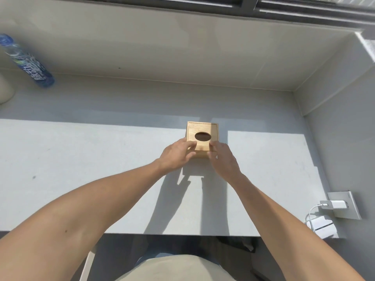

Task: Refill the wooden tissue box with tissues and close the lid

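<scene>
Nearest the camera are the person's two bare forearms, reaching forward over a pale lap to the wooden tissue box (202, 138), which stands upright on the sunlit part of the grey desk (81, 179), a little right of centre and well back from the near edge. Its lid (203, 129) sits on top with a dark oval opening (203, 136), through which no tissue shows, so the refill looks not yet done and the lid probably has to come off first. The left hand (176, 154) lies against the box's near left corner, its fingers fairly straight and resting over the top edge; the right hand (222, 157) meets the near right corner, fingers bent lightly against the side and top. Neither hand clearly wraps the box, and whether the thumbs press the front face is hidden. The box looks rigid, light and smooth-sided, likely to slide on the desk if pushed from one side only, so steadying both side walls while working the lid at its near edge seems the sound hold. No tissues are in sight. Farther out, a blue-labelled bottle (26, 61) stands at the far left, and a white charger (195, 204) with its cable sits plugged into a socket plate (349, 209) at the right.
</scene>
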